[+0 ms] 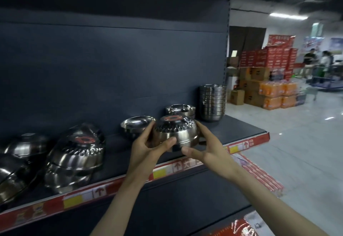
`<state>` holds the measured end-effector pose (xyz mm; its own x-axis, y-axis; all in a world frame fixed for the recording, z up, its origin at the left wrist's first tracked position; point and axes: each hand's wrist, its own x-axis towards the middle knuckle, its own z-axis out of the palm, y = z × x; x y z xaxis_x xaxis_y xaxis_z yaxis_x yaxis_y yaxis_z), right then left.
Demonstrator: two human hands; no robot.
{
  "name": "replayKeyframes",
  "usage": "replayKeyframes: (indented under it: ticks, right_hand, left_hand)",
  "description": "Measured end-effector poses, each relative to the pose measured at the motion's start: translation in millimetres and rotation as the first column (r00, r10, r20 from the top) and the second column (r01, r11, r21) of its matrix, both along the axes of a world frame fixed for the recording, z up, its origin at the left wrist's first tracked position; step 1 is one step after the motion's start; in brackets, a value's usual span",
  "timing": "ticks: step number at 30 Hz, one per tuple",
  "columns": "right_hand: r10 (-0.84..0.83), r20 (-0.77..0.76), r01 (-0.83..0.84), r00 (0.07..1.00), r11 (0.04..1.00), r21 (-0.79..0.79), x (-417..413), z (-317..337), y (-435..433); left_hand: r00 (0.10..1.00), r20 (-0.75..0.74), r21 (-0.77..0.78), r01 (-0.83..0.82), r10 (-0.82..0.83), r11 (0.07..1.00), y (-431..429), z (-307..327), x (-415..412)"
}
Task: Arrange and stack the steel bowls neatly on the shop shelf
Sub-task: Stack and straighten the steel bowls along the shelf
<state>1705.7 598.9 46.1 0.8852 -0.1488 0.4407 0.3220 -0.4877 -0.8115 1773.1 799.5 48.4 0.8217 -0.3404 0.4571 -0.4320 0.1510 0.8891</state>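
Note:
A steel bowl with a scalloped band and a red sticker (176,131) is held just above the dark shelf (239,130). My left hand (148,143) grips its left side and my right hand (200,146) grips its right side. Behind it stand an open steel bowl (136,123) and a short stack of bowls (181,109). A tall neat stack of steel bowls (212,102) stands at the shelf's right end. On the left lies a tilted stack of upturned bowls (76,157), with more steel bowls (16,159) at the far left.
The shelf's front edge carries a red and yellow price strip (167,170). Past the shelf's right end lies a shop aisle with stacked red and brown cartons (263,72) and orange drink packs (276,94). Two persons (315,61) stand far off.

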Motion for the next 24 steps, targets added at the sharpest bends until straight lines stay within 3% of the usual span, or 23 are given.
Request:
replayKeyframes:
  ticks: [6,17,24]
  right_hand:
    - [-0.137,0.088,0.137,0.987,0.991,0.008,-52.4,20.9,-38.4]
    - [-0.182,0.138,0.190,0.973,0.981,-0.046,-103.2,39.3,-85.6]
    - [-0.198,0.175,0.189,0.964,0.980,0.066,-101.2,32.7,-84.9]
  left_hand:
    - [0.992,0.054,-0.026,0.113,-0.111,0.993,-55.9,20.9,-24.0]
    - [0.967,0.114,-0.025,0.231,-0.227,0.973,-95.5,33.7,-36.0]
    - [0.960,0.147,0.002,0.242,-0.240,0.970,-94.5,39.4,-42.4]
